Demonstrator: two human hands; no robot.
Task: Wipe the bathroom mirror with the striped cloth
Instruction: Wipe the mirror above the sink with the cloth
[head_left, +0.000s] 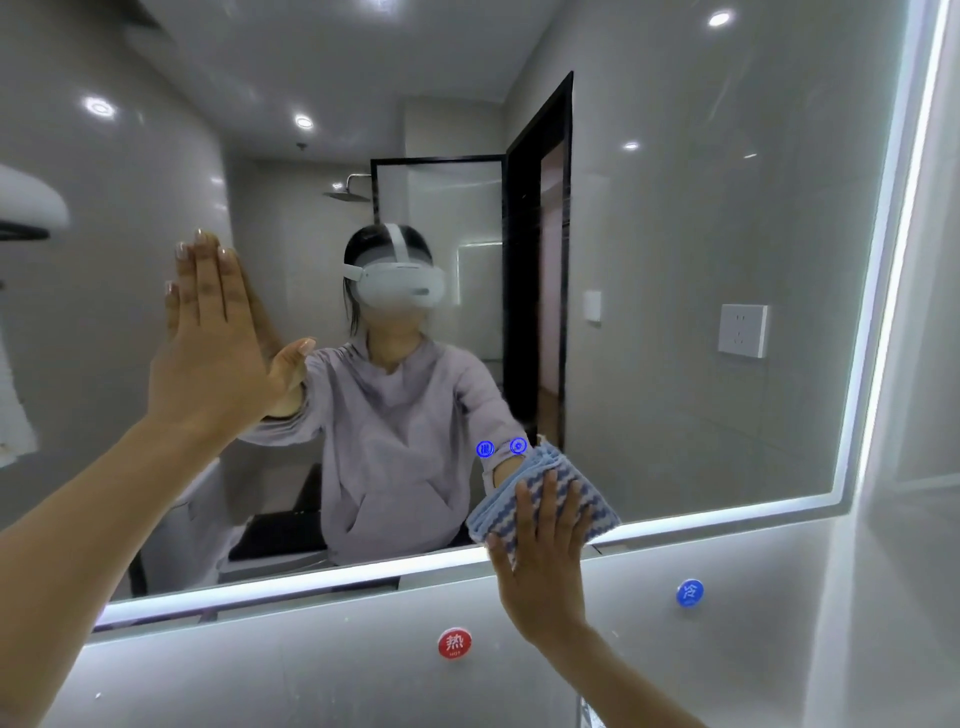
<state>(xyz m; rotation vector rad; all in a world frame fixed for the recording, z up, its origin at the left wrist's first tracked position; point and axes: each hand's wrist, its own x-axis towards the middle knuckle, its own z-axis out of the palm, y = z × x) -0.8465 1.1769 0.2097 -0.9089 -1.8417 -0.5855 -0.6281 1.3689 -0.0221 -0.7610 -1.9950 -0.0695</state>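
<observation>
**Mia:** Where is the striped cloth (597, 504) sitting?

**Ben:** It is lying flat on the bathroom mirror (675, 260), low down and a bit to the right. Its bottom end is hanging over the shining strip (363, 569) along the mirror's lower edge.

**Mia:** What is the right hand (540, 561) doing?

**Ben:** It is pressing the cloth onto the glass. The fingers are lying straight and spread out on top of it, not curling round it.

**Mia:** And the left hand (208, 338)?

**Ben:** It is open too, with the fingers straight and close together. The flat palm is leaning on the glass, far over on the left and higher up. It is holding nothing.

**Mia:** Is the cloth looking heavy?

**Ben:** No. It is looking soft and light, and it is folded into a thick pad. I am guessing it is bending easily and sliding well on smooth glass.

**Mia:** So where is the best spot for pushing it?

**Ben:** I am thinking the middle of the pad, with a flat palm. That way the folds are not coming apart or slipping out.

**Mia:** Is the mirror needing care?

**Ben:** Yes, glass is hard and breakable, so I am thinking gentle, even pushing is best. Two small blue lights (501, 447) are glowing just above the cloth, so wiping may be touching them.
</observation>
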